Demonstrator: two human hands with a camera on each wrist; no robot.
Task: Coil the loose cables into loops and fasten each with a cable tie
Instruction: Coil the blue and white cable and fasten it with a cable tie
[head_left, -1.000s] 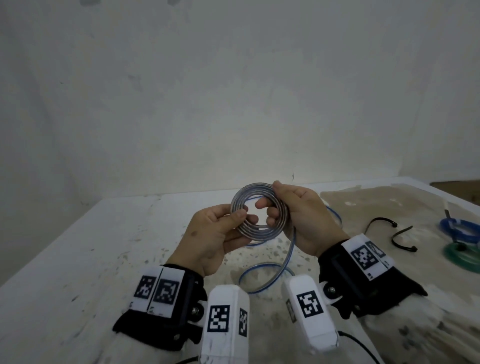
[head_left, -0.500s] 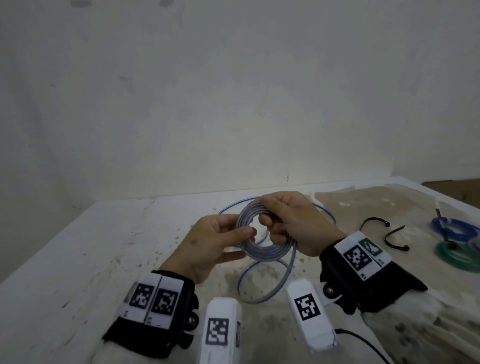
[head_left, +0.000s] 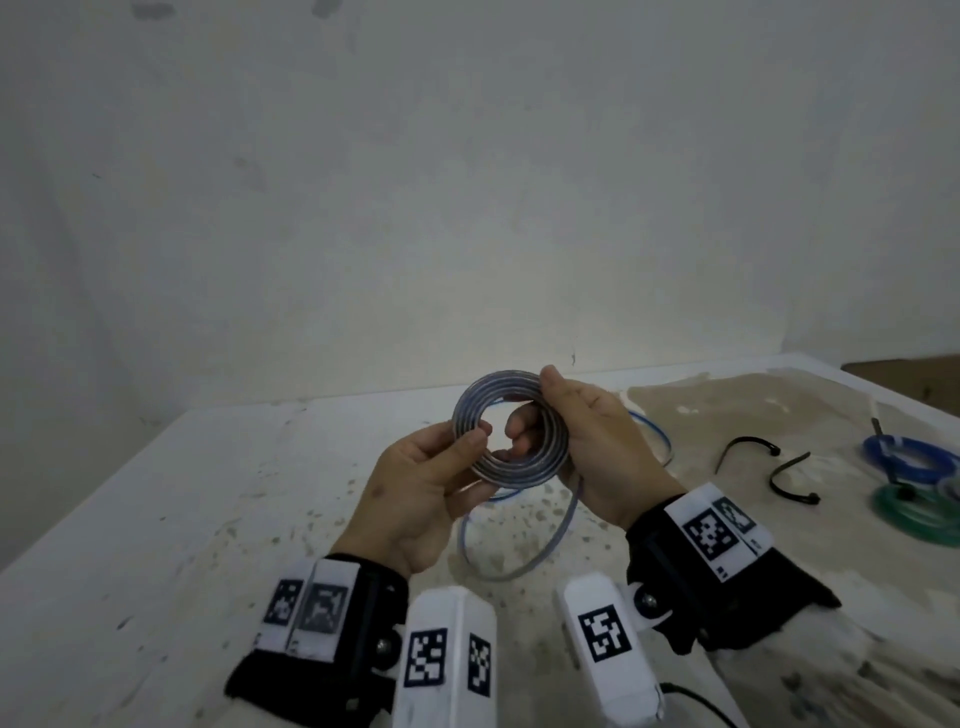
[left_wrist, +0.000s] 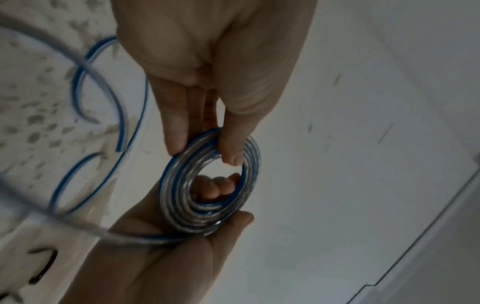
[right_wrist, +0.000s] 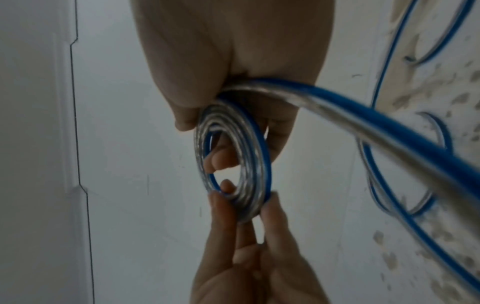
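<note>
- The cable is partly wound into a flat coil of several turns, held in the air above the surface between both hands.
- The left hand pinches the coil's near-left rim between thumb and fingertips.
- The right hand grips the far-right rim, thumb on top and fingers curled through the opening.
- The coil stands roughly on edge, its open face turned toward the person; as a ring it has no long axis, and the hole runs from the person toward the wall.
- A loose tail leaves the coil at the right hand and drops in slack curves onto the surface, so winding is not finished, I judge.
- No tie is on this coil yet; two black ties lie on the surface to the right, well apart from the hands.
- A blue coil and a green coil lie at the far right; they look already wound, and something dark crosses them, perhaps a tie.
- Left to do, by my reckoning: wind in the tail, then tie this coil.
</note>
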